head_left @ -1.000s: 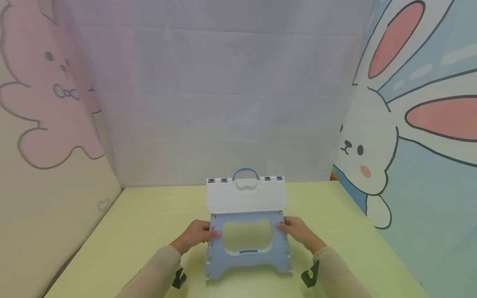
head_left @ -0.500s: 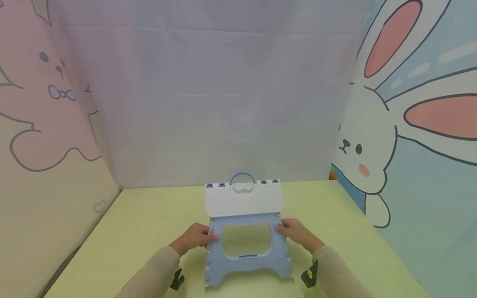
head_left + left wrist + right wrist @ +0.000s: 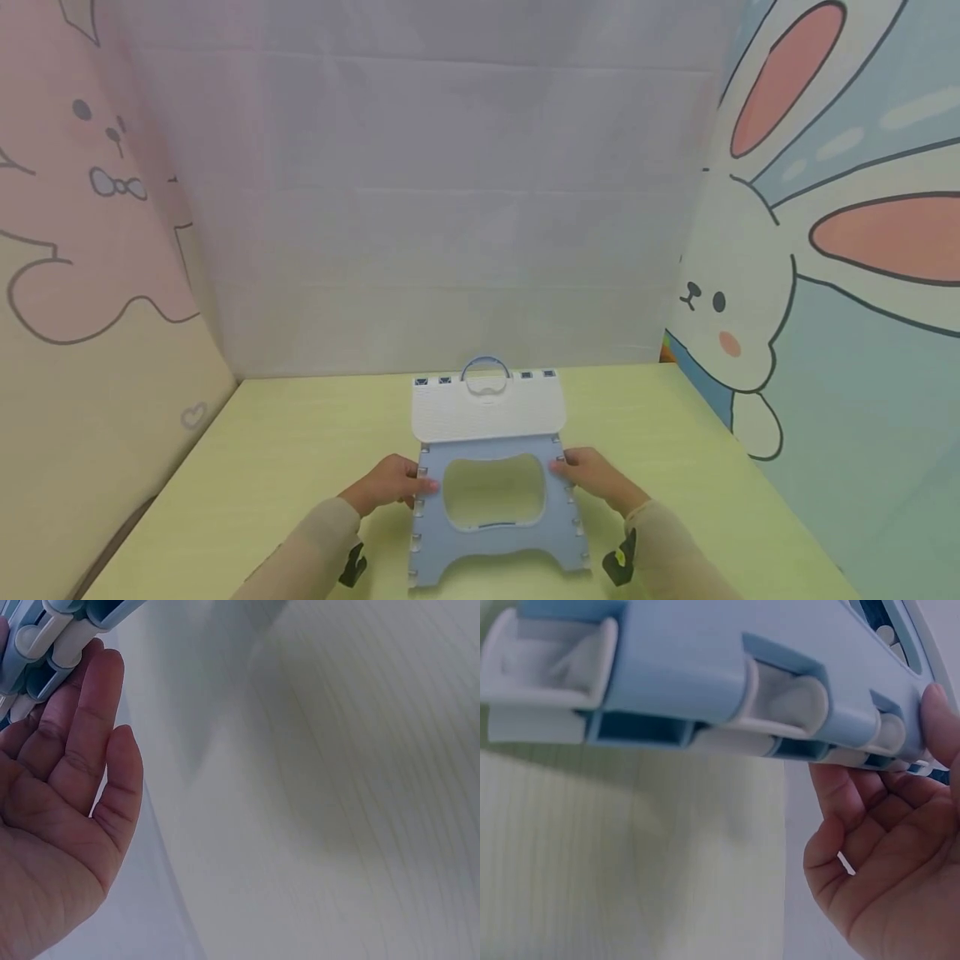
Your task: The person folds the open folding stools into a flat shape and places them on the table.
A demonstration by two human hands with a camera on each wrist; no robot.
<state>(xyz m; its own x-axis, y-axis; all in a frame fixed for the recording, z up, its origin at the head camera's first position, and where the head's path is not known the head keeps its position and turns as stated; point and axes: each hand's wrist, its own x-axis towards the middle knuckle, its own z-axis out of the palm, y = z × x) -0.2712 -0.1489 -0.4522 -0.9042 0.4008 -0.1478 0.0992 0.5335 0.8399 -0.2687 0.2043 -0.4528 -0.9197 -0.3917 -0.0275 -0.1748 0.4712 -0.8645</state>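
A folding step stool, folded flat, has a blue leg panel (image 3: 489,541) with a large cut-out, and a white textured panel (image 3: 487,417) above it. A blue carry handle (image 3: 485,360) arches from the far edge. My left hand (image 3: 386,483) grips the left side edge, thumb on the blue face and fingers behind. On the opposite edge my right hand (image 3: 600,477) pinches in the same way. The left wrist view catches only a corner of the stool (image 3: 45,641) above the fingers. White hinge knuckles (image 3: 787,697) line the stool's edge in the right wrist view.
The pale yellow-green tabletop (image 3: 315,417) lies under and around the stool. A white curtain-like backdrop (image 3: 465,208) rises behind it. Side walls carry a pink cartoon figure (image 3: 60,192) at left and a white rabbit (image 3: 738,275) at right.
Both hands have lowered the stool slightly toward me, its white panel and handle dropping in view. The grip on both edges stays the same. The head view has shifted a little.
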